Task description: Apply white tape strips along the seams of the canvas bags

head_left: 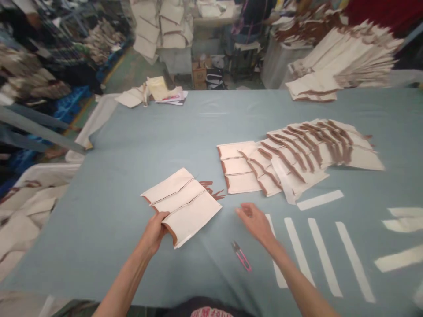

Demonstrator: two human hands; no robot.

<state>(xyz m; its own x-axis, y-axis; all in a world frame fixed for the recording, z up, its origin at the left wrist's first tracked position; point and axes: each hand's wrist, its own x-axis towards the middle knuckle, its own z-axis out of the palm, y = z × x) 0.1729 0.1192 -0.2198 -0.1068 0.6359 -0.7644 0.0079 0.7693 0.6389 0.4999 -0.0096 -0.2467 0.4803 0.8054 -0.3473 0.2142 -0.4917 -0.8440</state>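
My left hand (pixel 155 231) is closed on the brown-bound edge of a cream fabric panel (pixel 185 202), with its thumb on top. The panel has two seam lines across it and is tilted over the table. Brown thread ends or strips (pixel 211 189) show past its far edge. My right hand (pixel 257 222) hovers to the right of the panel, fingers loosely curled with a gap to the thumb; nothing shows in it. Below it lies a pair of pink-handled thread snips (pixel 242 256). A fanned row of similar brown-edged panels (pixel 241 169) lies beyond my right hand.
White strips (pixel 325 257) lie in a row at right, partly under my right forearm. More pale strips (pixel 399 259) are at the far right. A tall fabric stack (pixel 357 57) stands at the back right; papers (pixel 172 94) lie at the back left. Fabric-filled bins flank the table's left edge.
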